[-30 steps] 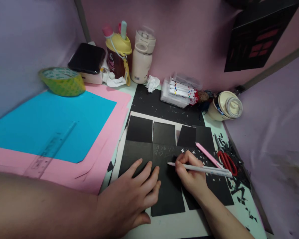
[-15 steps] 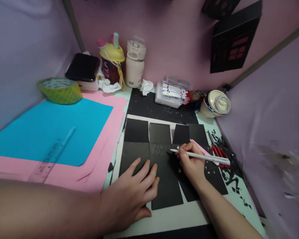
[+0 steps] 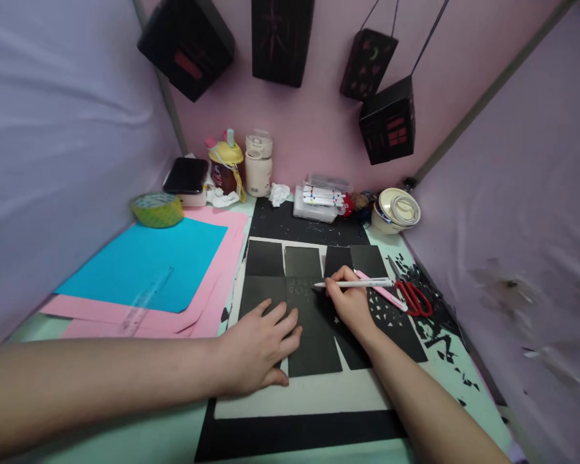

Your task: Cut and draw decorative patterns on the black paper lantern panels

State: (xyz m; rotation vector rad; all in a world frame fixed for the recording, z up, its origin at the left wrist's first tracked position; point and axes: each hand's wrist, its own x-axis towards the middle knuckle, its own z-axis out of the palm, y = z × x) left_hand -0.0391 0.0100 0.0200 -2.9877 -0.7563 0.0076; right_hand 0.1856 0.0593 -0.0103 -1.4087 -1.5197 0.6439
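A white pen (image 3: 367, 283) is pinched between the thumb and fingers of the right hand (image 3: 350, 299), its tip at or just above the black card (image 3: 314, 351) that lies flat beneath the grip; whether contact is made cannot be told. Just left of the tip, a few small outlines (image 3: 297, 287) have been drawn near the top of the panel, none seen to be cut through. Below them that panel appears unmarked, so most of it seems left to be worked. To the right of the grip, small cut-outs (image 3: 381, 314) have already been made in the card, though part of that area is hidden by the hand. Left of and below the grip, the card is pressed by the left hand (image 3: 261, 348), fingers spread and gripping nothing; no marks can be made out on the panel visible there. Just right of the grip a pink tool (image 3: 381, 291) is laid, and beyond it red-handled scissors (image 3: 415, 298) and black scraps (image 3: 442, 348). Farther above the grip, finished-looking black boxes (image 3: 386, 122) are hung.
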